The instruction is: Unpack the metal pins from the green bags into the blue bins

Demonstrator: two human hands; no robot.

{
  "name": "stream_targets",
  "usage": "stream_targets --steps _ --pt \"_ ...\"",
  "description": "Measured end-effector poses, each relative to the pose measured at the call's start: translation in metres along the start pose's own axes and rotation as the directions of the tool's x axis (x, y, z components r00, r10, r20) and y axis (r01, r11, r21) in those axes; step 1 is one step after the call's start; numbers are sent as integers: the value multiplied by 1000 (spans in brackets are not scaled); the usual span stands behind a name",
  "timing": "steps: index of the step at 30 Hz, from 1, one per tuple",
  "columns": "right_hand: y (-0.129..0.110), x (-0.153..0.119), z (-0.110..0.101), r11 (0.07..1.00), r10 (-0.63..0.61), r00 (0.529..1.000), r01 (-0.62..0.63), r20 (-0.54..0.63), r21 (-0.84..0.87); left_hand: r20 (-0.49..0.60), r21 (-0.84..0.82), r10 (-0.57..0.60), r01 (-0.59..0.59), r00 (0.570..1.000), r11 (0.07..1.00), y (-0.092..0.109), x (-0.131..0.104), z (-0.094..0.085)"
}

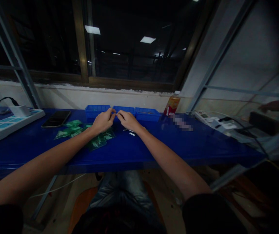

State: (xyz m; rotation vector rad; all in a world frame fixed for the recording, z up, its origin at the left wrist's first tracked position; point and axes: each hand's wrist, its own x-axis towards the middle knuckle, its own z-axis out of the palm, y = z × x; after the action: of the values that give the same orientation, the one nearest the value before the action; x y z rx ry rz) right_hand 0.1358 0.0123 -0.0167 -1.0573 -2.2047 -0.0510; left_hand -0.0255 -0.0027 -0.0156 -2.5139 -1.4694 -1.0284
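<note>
My left hand (104,120) and my right hand (127,120) meet almost fingertip to fingertip over the blue table (134,149), in front of the blue bins. Both have their fingers pinched together; anything between them is too small to make out. Beneath and beside my left hand lies a pile of small green plastic packets (72,129). A few small silvery pieces (132,133) lie on the table just under my right hand. Behind the hands stand the left blue bin (90,112), the middle blue bin (131,110) and the right blue bin (151,114).
At the left are a dark phone (56,119) and a white power strip (12,122) with a plugged-in adapter (21,110). A drink bottle (172,104) stands back right, near another power strip (207,120) with cables. Another person's hand (276,106) shows at the far right.
</note>
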Motion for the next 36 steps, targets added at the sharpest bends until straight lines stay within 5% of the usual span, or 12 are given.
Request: stream_targets --steps 4,20,28,36 --pt "-2 1 -2 1000 22 1000 -22 -4 -14 -7 -54 77 -77 997 996 -1 1 1" --pt "-3 -2 -2 999 -22 999 23 -31 34 2 61 -44 43 999 997 -2 1 0" --pt "2 2 1 999 2 999 -3 -36 -45 -25 -30 73 -73 997 997 -2 1 0" --pt "-3 -1 -3 998 17 999 -15 -36 63 9 57 -27 26 1000 998 -3 1 1"
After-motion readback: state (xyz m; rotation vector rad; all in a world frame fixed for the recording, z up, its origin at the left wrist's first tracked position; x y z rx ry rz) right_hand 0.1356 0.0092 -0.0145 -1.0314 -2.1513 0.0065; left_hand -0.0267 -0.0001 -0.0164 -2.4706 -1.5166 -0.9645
